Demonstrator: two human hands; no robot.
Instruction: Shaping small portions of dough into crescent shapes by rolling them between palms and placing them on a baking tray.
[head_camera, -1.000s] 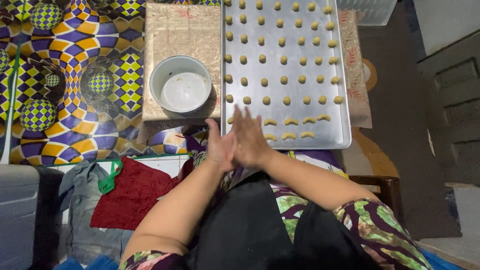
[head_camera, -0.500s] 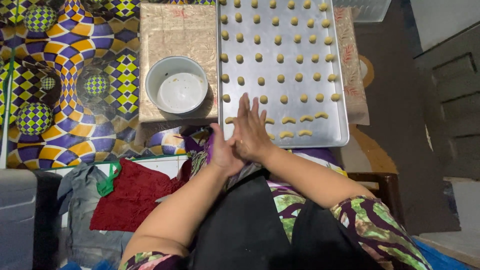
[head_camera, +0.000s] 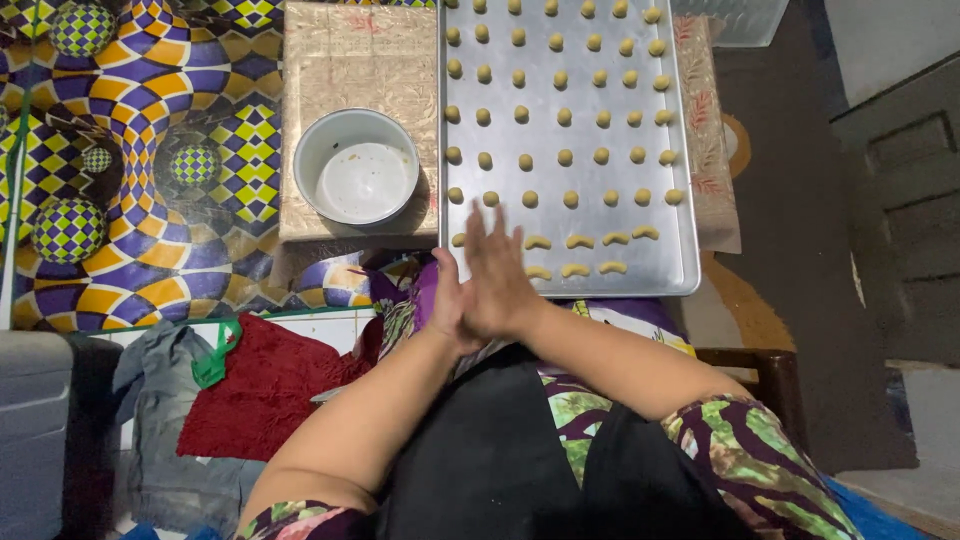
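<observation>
My left hand (head_camera: 446, 308) and my right hand (head_camera: 502, 272) are pressed flat together, palm to palm, fingers straight and pointing away from me. They hover over the near left edge of a metal baking tray (head_camera: 682, 245). Anything between the palms is hidden. Rows of small round dough balls (head_camera: 565, 157) fill most of the tray. Several crescent-shaped dough pieces (head_camera: 580, 241) lie along its near rows, just right of my fingertips. A white bowl (head_camera: 302, 165), nearly empty, stands left of the tray.
Tray and bowl rest on a low table with a golden cloth (head_camera: 350, 60). A purple and yellow patterned mat (head_camera: 130, 120) lies to the left. By my left knee are a red cloth (head_camera: 262, 390) and a grey garment (head_camera: 160, 440). A dark floor (head_camera: 800, 300) lies to the right.
My joined hands have drifted slightly right and forward over the tray's near edge, the palms sliding against each other. Tray and bowl have not moved.
</observation>
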